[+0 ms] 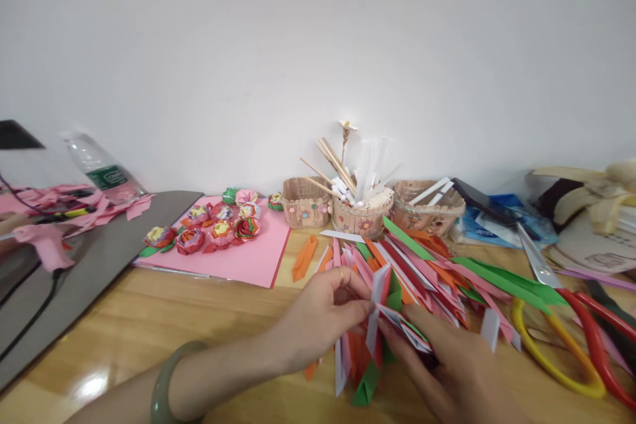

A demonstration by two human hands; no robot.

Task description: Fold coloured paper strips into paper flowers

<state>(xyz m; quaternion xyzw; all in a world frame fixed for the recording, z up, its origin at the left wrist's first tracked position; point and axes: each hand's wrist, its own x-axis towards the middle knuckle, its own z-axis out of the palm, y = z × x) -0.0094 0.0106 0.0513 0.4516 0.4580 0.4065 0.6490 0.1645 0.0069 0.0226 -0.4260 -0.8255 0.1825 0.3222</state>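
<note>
My left hand (320,311), a ring on one finger, pinches the edge of a bundle of folded paper strips (378,288) between thumb and fingertips. The bundle shows white, pink and green layers. From the other side my right hand (450,358) grips the same bundle, its fingers and thumb closed round the stacked part. Under and behind both hands lies a loose pile of folded paper strips (412,265) in pink, orange, white, red and green. A single orange folded strip (305,258) rests left of the pile.
Several paper flowers (221,232) lie on a pink sheet (263,265). Decorated baskets (305,205) with sticks stand along the wall. Scissors (586,344) lie at right. At left are a pink glue gun (42,245), a plastic bottle (104,169) and another person's hand (12,228).
</note>
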